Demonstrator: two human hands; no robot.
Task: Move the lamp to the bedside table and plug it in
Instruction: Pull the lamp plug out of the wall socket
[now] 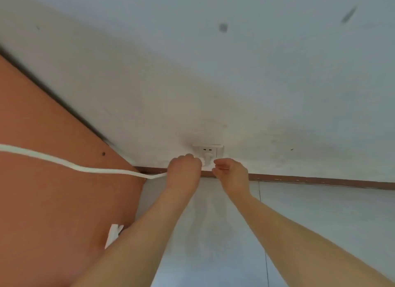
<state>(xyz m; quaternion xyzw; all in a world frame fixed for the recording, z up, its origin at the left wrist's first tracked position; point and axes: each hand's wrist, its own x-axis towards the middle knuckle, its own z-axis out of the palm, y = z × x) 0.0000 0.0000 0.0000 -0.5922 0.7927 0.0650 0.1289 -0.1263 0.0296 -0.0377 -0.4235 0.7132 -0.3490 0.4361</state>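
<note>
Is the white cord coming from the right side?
No, the white cord runs in from the left edge to the left hand by the wall socket.

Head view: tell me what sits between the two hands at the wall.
In the head view, a white plug at the wall socket lies between the left hand and right hand.

My left hand covers most of the plug, and the cord runs off the left edge, everything's kinda blurry.

I count my two hands, left hand and right hand, one wall socket, one plug, one white cord.
</note>
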